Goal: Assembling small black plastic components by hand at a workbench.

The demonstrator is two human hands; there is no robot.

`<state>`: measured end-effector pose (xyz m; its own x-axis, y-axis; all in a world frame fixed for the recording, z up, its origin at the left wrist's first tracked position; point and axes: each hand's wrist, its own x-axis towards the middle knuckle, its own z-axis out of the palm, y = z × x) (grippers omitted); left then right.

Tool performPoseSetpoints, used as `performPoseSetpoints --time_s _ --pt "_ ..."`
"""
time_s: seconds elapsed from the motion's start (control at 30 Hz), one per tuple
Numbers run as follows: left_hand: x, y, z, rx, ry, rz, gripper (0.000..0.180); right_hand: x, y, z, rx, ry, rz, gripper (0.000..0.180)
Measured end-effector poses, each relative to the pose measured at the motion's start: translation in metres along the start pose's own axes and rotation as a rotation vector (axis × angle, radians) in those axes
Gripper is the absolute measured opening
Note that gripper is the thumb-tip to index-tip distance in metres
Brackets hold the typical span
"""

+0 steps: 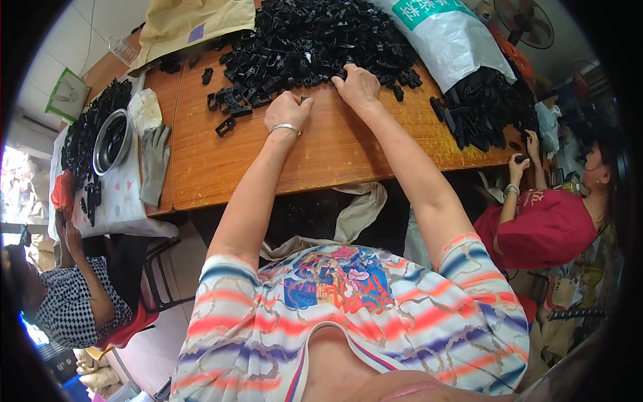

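A big heap of small black plastic parts (pixel 315 40) covers the far middle of the wooden table (pixel 315 147). At the heap's near edge my right hand (pixel 360 88) pinches a black part between thumb and index finger. My left hand (pixel 288 111), with a bracelet at the wrist, is closed just above the tabletop, left of the right hand. A bit of something dark shows by its thumb, but the fingers hide most of it. Several loose black clips (pixel 226 126) lie left of that hand, apart from the heap.
A white sack (pixel 462 47) spills longer black pieces (pixel 475 110) at the right, where a person in red (pixel 546 224) works. At the left are a metal bowl (pixel 99 157), grey gloves (pixel 155 164) and another seated person (pixel 84 301). A yellowish sack (pixel 194 27) lies at the back.
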<state>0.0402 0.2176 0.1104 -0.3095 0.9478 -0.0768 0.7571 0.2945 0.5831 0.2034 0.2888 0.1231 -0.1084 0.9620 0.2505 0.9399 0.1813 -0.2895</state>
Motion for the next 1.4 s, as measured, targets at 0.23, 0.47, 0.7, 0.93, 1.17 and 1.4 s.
performPoseSetpoints --time_s 0.23,0.47,0.7,0.93,1.17,1.4 --pt "-0.007 0.002 0.012 0.011 0.107 0.15 0.033 -0.04 0.007 0.006 0.128 0.094 -0.31 0.037" --pt "-0.025 -0.027 0.009 -1.069 -0.227 -0.015 0.014 -0.06 -0.014 -0.012 0.347 -0.08 -0.123 0.037" --pt "-0.049 -0.029 0.004 -1.333 -0.276 -0.031 0.025 -0.085 -0.032 -0.02 0.631 -0.141 -0.269 0.031" --pt "-0.058 -0.031 0.001 -1.46 -0.265 -0.018 0.037 -0.102 -0.042 -0.033 0.642 -0.082 -0.362 0.023" --pt "-0.061 -0.038 -0.001 -1.496 -0.303 0.008 0.037 -0.107 -0.044 -0.038 0.803 -0.031 -0.183 0.023" --pt "-0.066 -0.036 -0.004 -1.51 -0.324 0.035 0.034 -0.108 -0.043 -0.036 0.853 0.001 -0.213 0.024"
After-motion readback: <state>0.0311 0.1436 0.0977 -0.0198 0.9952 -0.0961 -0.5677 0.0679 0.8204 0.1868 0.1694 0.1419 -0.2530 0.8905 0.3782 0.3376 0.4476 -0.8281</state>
